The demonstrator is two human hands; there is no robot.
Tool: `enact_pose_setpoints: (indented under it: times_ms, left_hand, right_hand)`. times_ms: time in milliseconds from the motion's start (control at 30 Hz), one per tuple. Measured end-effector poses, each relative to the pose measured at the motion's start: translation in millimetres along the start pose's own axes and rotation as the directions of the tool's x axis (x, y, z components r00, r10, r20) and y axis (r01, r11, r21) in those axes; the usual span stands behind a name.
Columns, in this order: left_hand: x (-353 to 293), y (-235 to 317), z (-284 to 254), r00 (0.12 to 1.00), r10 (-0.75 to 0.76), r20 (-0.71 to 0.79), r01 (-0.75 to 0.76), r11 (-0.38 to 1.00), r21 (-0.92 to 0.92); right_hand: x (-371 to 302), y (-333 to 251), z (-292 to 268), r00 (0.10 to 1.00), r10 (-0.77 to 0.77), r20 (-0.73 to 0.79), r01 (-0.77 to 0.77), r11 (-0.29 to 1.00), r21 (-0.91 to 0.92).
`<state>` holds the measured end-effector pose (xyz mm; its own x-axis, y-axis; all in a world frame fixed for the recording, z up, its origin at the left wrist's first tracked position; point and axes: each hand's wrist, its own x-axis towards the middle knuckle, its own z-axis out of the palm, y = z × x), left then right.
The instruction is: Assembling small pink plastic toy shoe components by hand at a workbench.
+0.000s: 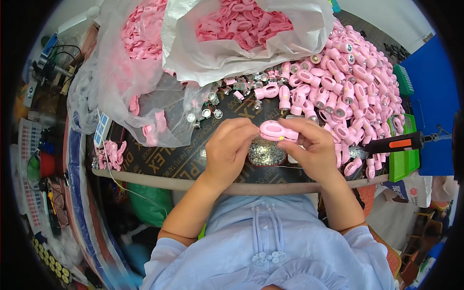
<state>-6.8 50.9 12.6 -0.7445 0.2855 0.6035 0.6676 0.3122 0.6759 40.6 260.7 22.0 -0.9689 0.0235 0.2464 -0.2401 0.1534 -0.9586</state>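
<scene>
Between my hands, over the near middle of the table, is a small pink flashlight with a loop-shaped body and a yellow button. My right hand is closed on its right end, thumb below and fingers above. The fingers of my left hand are pinched together at its left end; their tips partly hide that end. Just below the flashlight sits a container of small shiny metal parts, partly covered by my hands.
A large heap of pink flashlights covers the right side. Bags of pink shells stand at the back, with loose lamp parts before them. A black-handled electric screwdriver hangs at right near a green basket. Pink pieces lie left.
</scene>
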Motion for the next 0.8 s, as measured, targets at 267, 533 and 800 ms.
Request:
enact_pose_setpoints:
  times_ms: [267, 533, 800]
  left_hand:
    - [4, 4, -18, 0.987, 0.163, 0.009, -0.163, 0.982, 0.098]
    - [9, 5, -24, 0.978, 0.208, 0.015, -0.208, 0.969, 0.132]
    - [13, 6, -24, 0.965, 0.260, -0.025, -0.257, 0.961, 0.102]
  right_hand:
    - [5, -6, 10, 0.999, -0.044, 0.017, 0.044, 0.999, -0.017]
    - [9, -19, 15, 0.989, -0.151, -0.005, 0.148, 0.975, -0.164]
    - [12, -22, 17, 0.939, -0.343, 0.025, 0.332, 0.884, -0.330]
